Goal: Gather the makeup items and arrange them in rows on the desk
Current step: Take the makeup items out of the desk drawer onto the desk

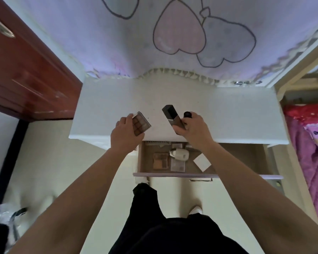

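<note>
White desk [218,116], cluttered open drawer [173,174] beneath, left hand [125,134] gripping palette [141,124], right hand [195,130] gripping dark tubes [170,114]

A: How many palettes?
B: Two: one palette [141,125] left of centre, another palette [160,160] lower middle.
A: Hands?
B: Two: left hand [125,133], right hand [194,130]. One dark case [170,114], one drawer [173,174], one desk [228,114].
</note>
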Demonstrator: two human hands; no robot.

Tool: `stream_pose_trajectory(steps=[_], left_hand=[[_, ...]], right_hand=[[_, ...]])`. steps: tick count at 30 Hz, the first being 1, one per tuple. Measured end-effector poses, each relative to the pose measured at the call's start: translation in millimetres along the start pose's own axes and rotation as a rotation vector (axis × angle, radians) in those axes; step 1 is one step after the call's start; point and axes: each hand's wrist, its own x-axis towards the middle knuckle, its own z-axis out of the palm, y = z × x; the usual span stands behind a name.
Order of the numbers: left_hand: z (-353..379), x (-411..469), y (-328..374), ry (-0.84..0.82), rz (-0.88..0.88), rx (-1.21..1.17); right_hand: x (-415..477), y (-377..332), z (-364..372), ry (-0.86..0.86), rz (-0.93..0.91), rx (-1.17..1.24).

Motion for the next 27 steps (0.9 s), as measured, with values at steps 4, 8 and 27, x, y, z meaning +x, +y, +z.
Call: stream_pose_trajectory(steps=[4, 8, 27], left_hand=[[-12, 51, -41, -0.044, -0.040, -0.034], [-25, 111, -90, -0.104, -0.030, -0.031], [-11, 291, -181, -0.349, 0.101, -0.146]], right_hand=[[48, -41, 14, 0.013, 0.062, 0.007], [106, -93, 33, -0.001, 0.110, -0.089], [279, -184, 107, -0.180, 0.322, -0.479]])
